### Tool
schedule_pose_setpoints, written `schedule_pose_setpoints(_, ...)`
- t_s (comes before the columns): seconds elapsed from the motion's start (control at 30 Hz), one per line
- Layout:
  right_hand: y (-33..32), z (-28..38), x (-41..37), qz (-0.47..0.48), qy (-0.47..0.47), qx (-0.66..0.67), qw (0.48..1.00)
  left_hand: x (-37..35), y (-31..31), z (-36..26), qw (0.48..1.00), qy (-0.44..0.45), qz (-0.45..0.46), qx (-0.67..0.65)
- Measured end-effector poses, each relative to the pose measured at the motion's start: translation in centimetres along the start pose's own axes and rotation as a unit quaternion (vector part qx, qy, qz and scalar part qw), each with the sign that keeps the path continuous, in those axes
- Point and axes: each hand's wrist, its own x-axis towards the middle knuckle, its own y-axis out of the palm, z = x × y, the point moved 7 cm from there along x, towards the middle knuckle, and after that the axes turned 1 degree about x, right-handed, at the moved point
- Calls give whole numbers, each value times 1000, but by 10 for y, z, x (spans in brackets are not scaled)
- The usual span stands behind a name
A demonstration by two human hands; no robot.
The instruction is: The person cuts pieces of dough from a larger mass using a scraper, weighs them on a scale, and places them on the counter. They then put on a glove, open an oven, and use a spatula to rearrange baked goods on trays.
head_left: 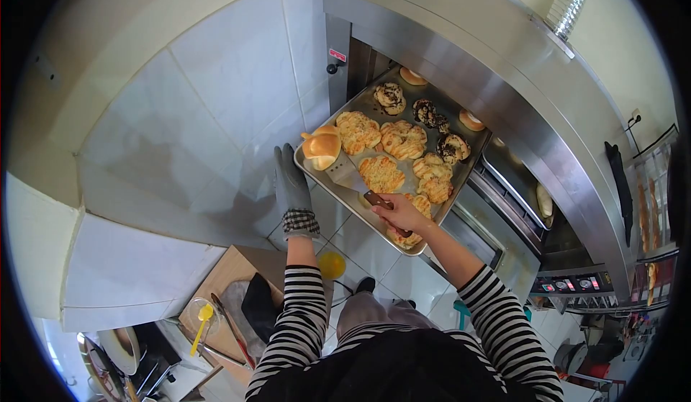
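Observation:
A metal tray of baked pastries juts out of the steel oven. My right hand is closed round the brown handle of a perforated metal spatula, above the tray's near part. At the spatula's far end, by the tray's left corner, is a golden bun. My left hand, in a grey glove with a checked cuff, is beside that corner with its fingers stretched out. Crumb-topped pastries and dark-topped rolls lie on the tray.
A lower oven chamber holds another tray with pale dough. At the lower left, a wooden table bears tongs, a dark cloth and a bowl with a yellow brush. A tiled wall stands left of the oven.

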Motion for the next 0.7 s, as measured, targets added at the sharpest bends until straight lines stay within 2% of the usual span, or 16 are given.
schedule_pose_setpoints(0.03, -4, 2, -4, 1, 0, -2, 1000, -2, -2, 2, 1000, -2, -1, 0)
schedule_pose_setpoints(0.1, -16, 11, -20, -14, 2, 3, 1000, -11, 0, 20, 967, -120, 30, -225)
schedule_pose_setpoints(0.13, -23, 17, -30, -12, 2, 1, 1000, -16, 3, 23, 966, -122, 28, -225)
schedule_pose_setpoints(0.17, -30, 23, -41, 2, 3, 2, 1000, -24, 6, 30, 855, -164, -27, -491)
schedule_pose_setpoints(0.2, -38, 32, -54, 16, 4, 4, 1000, -31, 11, 35, 669, -189, -81, -714)
schedule_pose_setpoints(0.23, -44, 50, -71, 26, -8, -29, 999, -34, 1, 30, 669, -188, -84, -714)
schedule_pose_setpoints(0.3, -61, 86, -109, 32, -15, -66, 997, -43, -14, 18, 492, -279, -116, -816)
schedule_pose_setpoints(0.33, -73, 101, -128, 28, -9, -70, 997, -47, -16, 18, 488, -276, -117, -819)
schedule_pose_setpoints(0.4, -98, 137, -171, 11, -12, -102, 995, -56, -15, 12, 433, -278, -91, -853)
schedule_pose_setpoints(0.43, -112, 153, -192, -2, -21, -113, 993, -60, -21, 4, 426, -272, -89, -858)
schedule_pose_setpoints(0.57, -166, 221, -283, -91, -64, -166, 980, -76, -36, -13, 435, -253, -121, -855)
schedule_pose_setpoints(0.6, -185, 233, -302, -95, -133, -160, 973, -80, -39, -17, 457, -241, -118, -848)
schedule_pose_setpoints(0.63, -190, 253, -326, -125, -107, -188, 968, -83, -42, -21, 479, -230, -115, -839)
schedule_pose_setpoints(0.67, -193, 271, -344, -143, -123, -180, 965, -86, -46, -27, 449, -229, -111, -857)
schedule_pose_setpoints(0.7, -204, 286, -359, -107, -197, -216, 950, -88, -48, -31, 443, -224, -108, -861)
